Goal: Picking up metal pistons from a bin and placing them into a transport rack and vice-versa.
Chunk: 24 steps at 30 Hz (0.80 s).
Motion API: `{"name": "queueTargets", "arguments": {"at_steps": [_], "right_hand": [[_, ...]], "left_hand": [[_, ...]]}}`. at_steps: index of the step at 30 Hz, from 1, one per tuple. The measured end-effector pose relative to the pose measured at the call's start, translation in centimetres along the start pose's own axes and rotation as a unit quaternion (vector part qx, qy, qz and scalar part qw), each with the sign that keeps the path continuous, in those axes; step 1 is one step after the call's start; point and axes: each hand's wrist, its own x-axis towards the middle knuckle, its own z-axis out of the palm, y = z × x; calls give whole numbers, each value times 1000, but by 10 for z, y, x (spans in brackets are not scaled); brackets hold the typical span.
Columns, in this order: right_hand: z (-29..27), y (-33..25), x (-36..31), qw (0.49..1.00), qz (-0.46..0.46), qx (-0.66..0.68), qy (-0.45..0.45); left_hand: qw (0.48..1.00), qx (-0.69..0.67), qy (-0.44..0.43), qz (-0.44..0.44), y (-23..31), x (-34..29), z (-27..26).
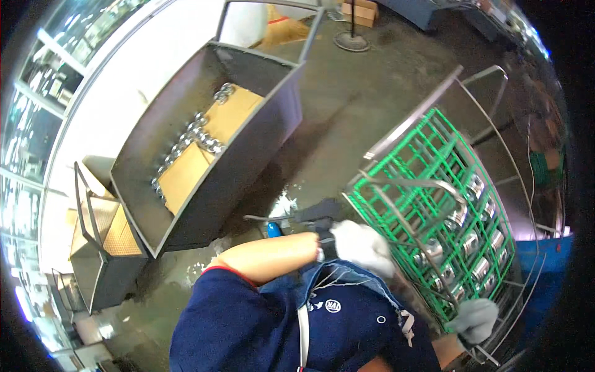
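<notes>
My left hand [361, 248], in a white glove, is beside the left edge of a green wire rack [396, 214]; its fingers are blurred and partly hidden. My right hand [474, 319], in a grey glove, is closed at the rack's near end, where a bare metal tube [396, 208] runs down to it. Shiny, piston-like metal cylinders [429, 251] sit in the rack's cells, mostly toward the near and right side. The far left cells show no cylinders.
To the left stands a deep grey metal bin [248, 161] holding cardboard sheets [186, 177] and several shiny metal parts [195, 130]. A smaller bin [93, 273] is beside it. Metal framing [434, 102] surrounds the rack. A round-based pole [351, 41] stands on the wet-looking floor.
</notes>
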Motion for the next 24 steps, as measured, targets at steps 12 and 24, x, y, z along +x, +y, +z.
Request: {"name": "queueTargets", "arguments": {"at_steps": [12, 24], "right_hand": [[126, 175, 404, 959, 239, -74, 131], [-22, 385, 623, 845, 315, -398, 166]], "left_hand": [[746, 117, 345, -558, -232, -313, -15], [623, -14, 382, -682, -355, -391, 12]]}}
